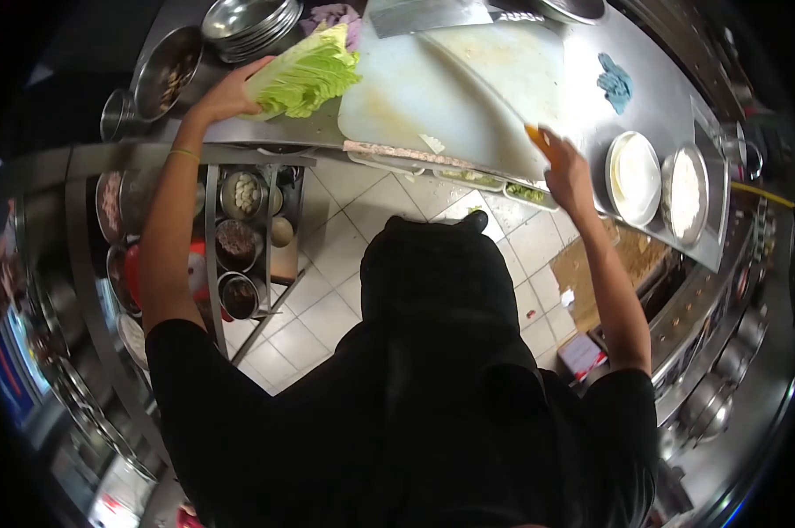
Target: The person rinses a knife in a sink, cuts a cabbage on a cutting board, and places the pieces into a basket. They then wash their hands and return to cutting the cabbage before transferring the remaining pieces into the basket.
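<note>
My left hand (232,93) is closed on the base of a piece of napa cabbage (307,77), holding it at the left edge of the white cutting board (384,101). Its frilly green leaves point to the right, away from my palm. In my right hand (568,172) is the orange handle of a long knife (478,81). The narrow blade slants up and left across the board, apart from the cabbage. A small pale scrap (432,143) lies near the board's front edge. Beyond the knife tip rests a broad cleaver (428,14).
Stacked metal bowls (249,25) and a deep metal bowl (168,72) stand on the left. A blue cloth (615,84), a white-filled dish (633,179) and a metal tray (684,194) sit on the right. Below left, a shelf holds several food containers (242,194).
</note>
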{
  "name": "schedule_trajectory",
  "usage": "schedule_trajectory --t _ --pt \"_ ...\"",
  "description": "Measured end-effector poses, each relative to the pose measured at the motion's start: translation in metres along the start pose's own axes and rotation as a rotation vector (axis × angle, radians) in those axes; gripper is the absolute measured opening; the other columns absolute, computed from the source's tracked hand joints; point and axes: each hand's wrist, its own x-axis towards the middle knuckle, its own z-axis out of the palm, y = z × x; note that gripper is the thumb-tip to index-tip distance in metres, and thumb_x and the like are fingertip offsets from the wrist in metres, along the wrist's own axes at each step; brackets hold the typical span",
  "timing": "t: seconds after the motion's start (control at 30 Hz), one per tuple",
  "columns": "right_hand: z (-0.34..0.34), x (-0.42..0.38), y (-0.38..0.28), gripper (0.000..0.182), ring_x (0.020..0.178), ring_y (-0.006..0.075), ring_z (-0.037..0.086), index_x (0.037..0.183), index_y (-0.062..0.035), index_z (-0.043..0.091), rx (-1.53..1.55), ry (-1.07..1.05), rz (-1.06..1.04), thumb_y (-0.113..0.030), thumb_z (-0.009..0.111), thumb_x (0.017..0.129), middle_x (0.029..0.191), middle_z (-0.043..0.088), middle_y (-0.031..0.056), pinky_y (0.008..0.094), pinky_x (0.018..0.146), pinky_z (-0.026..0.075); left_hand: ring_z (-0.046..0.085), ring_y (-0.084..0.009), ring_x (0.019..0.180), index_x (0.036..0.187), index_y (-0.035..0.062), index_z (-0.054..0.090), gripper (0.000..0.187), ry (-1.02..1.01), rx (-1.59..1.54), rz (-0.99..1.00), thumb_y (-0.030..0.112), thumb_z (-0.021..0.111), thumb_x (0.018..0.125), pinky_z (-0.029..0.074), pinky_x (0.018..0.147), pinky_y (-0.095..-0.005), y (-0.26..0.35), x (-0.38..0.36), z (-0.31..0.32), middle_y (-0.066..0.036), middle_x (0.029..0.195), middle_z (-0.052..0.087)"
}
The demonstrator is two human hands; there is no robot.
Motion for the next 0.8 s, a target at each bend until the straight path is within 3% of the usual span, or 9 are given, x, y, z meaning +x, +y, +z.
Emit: schedule_trajectory --t 0.03,0.07,0.1,0.13,0.27,0.4,0.5,0.6,0.8 --pt "0.005 -0.030 0.000 0.064 0.091 0.0373 0.058 0.121 -0.0086 0.054 0.062 0.075 -0.055 0.015 0.042 0.062 0.093 0.059 0.0218 0.0393 0.080 0.047 0.051 -0.0220 0.114 0.134 0.0019 0.037 0.083 -0.003 0.008 -0.060 0.011 0.074 0.060 0.036 0.100 -0.0297 -0.001 0.001 -0.008 -0.012 0.122 0.054" --pt "0.000 -0.054 -0.016 0.067 0.096 0.0367 0.058 0.122 -0.0086 0.054 0.157 -0.042 0.197 0.017 0.041 0.061 0.094 0.060 0.0223 0.0389 0.082 0.046 0.051 -0.0220 0.114 0.134 0.0019 0.037 0.083 -0.016 0.011 -0.047 0.011 0.074 0.060 0.036 0.100 -0.0297 0.002 -0.001 -0.016 -0.012 0.122 0.054" --pt "0.004 -0.077 -0.021 0.068 0.097 0.0367 0.058 0.124 -0.0090 0.052 0.182 0.022 0.085 0.016 0.041 0.061 0.097 0.060 0.0216 0.0385 0.084 0.046 0.051 -0.0226 0.113 0.132 0.0011 0.039 0.078 -0.086 -0.142 -0.113 0.011 0.073 0.062 0.037 0.099 -0.0310 0.006 -0.004 -0.021 -0.012 0.121 0.055" --pt "-0.008 -0.097 -0.045 0.066 0.103 0.0361 0.054 0.122 -0.0066 0.054 0.212 -0.157 0.329 0.015 0.039 0.062 0.119 0.054 0.0198 0.0363 0.094 0.041 0.052 -0.0233 0.113 0.130 0.0002 0.042 0.073 -0.159 -0.291 -0.183 0.011 0.072 0.064 0.038 0.099 -0.0322 0.008 -0.008 -0.024 -0.012 0.120 0.056" --pt "-0.020 -0.137 -0.076 0.066 0.086 0.0334 0.058 0.119 -0.0094 0.056 0.288 -0.325 0.361 0.014 0.043 0.059 0.089 0.057 0.0151 0.0379 0.073 0.046 0.055 -0.0272 0.108 0.124 -0.0028 0.046 0.053 -0.096 -1.091 -0.394 0.009 0.062 0.075 0.040 0.099 -0.0401 -0.017 -0.034 0.009 -0.014 0.119 0.055" --pt "-0.008 -0.166 -0.088 0.056 0.084 0.0309 0.059 0.117 -0.0065 0.057 0.501 -0.127 0.468 0.014 0.049 0.066 0.093 0.060 0.0160 0.0337 0.074 0.046 0.045 -0.0325 0.119 0.128 -0.0016 0.042 0.054 0.132 -1.674 -0.425 0.006 0.057 0.076 0.034 0.103 -0.0497 -0.053 -0.048 0.095 -0.017 0.128 0.048" --pt "0.007 -0.194 -0.079 0.072 0.075 0.0129 0.052 0.127 -0.0022 0.049 0.713 0.016 0.631 0.013 0.039 0.057 0.090 0.057 0.0051 0.0241 0.067 0.044 0.044 -0.0336 0.120 0.130 0.0005 0.040 0.062 0.030 -1.776 -0.182 0.010 0.062 0.073 0.032 0.103 -0.0505 -0.027 -0.060 0.113 -0.015 0.129 0.048" --pt "-0.001 -0.193 -0.078 0.076 0.070 0.0100 0.052 0.130 -0.0037 0.047 0.877 0.082 0.822 0.013 0.041 0.056 0.091 0.056 0.0062 0.0220 0.062 0.043 0.043 -0.0343 0.122 0.132 -0.0028 0.036 0.069 0.096 -1.802 -0.066 0.020 0.063 0.073 0.033 0.103 -0.0515 -0.010 -0.068 0.117 -0.017 0.132 0.045" --pt "-0.011 -0.167 -0.056 0.045 0.055 0.0068 0.047 0.129 -0.0032 0.039 1.113 0.124 0.764 -0.018 0.053 0.089 0.083 0.052 0.0047 0.0199 0.047 0.039 0.051 -0.0337 0.113 0.128 -0.0024 0.042 0.074 -0.002 -1.810 -0.072 0.015 0.070 0.061 0.040 0.099 -0.0481 0.021 -0.036 0.110 -0.015 0.124 0.052"
